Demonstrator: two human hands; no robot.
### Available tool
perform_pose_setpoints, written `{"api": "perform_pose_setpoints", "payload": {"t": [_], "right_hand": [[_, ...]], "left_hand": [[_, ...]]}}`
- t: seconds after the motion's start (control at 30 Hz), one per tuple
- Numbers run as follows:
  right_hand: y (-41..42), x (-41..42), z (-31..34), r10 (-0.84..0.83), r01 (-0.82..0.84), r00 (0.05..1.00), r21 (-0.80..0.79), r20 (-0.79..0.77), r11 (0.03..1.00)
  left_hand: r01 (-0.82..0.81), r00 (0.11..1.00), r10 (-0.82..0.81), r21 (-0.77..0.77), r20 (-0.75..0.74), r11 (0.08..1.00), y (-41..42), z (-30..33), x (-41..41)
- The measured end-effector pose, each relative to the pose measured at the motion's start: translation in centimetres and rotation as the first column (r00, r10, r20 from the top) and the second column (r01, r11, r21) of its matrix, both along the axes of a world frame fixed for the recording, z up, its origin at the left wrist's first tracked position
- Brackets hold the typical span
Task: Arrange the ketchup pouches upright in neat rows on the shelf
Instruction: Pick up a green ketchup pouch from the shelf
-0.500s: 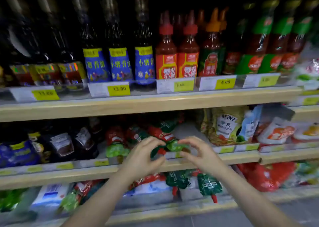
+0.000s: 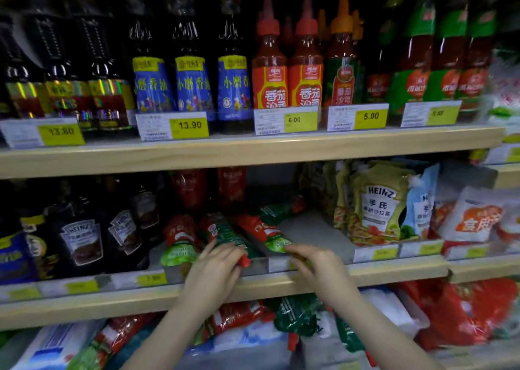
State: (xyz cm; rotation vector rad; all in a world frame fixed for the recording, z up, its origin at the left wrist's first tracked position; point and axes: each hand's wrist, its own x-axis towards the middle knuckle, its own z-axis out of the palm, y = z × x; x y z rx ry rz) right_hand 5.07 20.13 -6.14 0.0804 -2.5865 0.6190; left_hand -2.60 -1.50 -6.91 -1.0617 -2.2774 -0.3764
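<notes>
Three red and green ketchup pouches lie flat on the middle shelf (image 2: 365, 271), pointing back into it. My left hand (image 2: 216, 271) grips the front end of the middle pouch (image 2: 225, 233), by its red cap. My right hand (image 2: 312, 259) touches the green front end of the right pouch (image 2: 264, 230) with its fingertips; whether it grips it I cannot tell. The left pouch (image 2: 180, 243) lies untouched beside my left hand. Two red pouches (image 2: 191, 186) stand upright at the back of the shelf.
Dark Heinz sauce pouches (image 2: 81, 237) stand to the left, yellow Heinz salad dressing pouches (image 2: 374, 206) to the right. Sauce bottles (image 2: 270, 68) fill the upper shelf. More ketchup pouches (image 2: 298, 319) lie jumbled on the lower shelf. Bare shelf floor shows between the right pouch and the dressing pouches.
My hands have moved apart: before they met together over one pouch end, now the left is on the middle pouch and the right on the right pouch. The view has moved closer.
</notes>
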Motion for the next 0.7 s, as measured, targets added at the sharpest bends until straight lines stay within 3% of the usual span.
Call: {"api": "perform_pose_setpoints", "payload": {"t": [0.17,0.33,0.43,0.5,0.57,0.7], "right_hand": [[-3.3,-1.5,-0.2,0.020,-0.017,0.999,0.078,-0.035,0.997],[-6.2,-3.0,1.3,0.084,-0.038,0.984,0.273,-0.157,0.961],[-6.3,-3.2,0.7,0.166,-0.156,0.982,0.107,-0.090,0.982],[-5.2,-3.2,-0.3,0.215,-0.213,0.977,-0.077,0.019,0.974],[-4.2,-3.1,-0.5,0.238,-0.227,0.969,-0.128,0.074,0.965],[-3.5,-3.4,-0.4,0.284,-0.272,0.951,-0.105,0.125,0.957]], "left_hand": [[-0.066,0.994,0.052,-0.144,-0.097,0.987,-3.4,1.3,-0.5],[0.003,0.998,0.004,-0.122,0.062,0.993,-5.5,1.7,-1.0],[0.064,0.981,-0.061,-0.013,0.186,0.998,-5.2,1.3,-1.3],[0.057,0.988,-0.060,0.024,0.140,0.998,-4.2,1.2,-1.5],[0.038,0.989,-0.050,0.087,0.140,0.995,-3.3,1.3,-1.6],[0.081,0.979,-0.061,-0.100,0.193,0.992,-2.8,0.8,-2.6]]}}
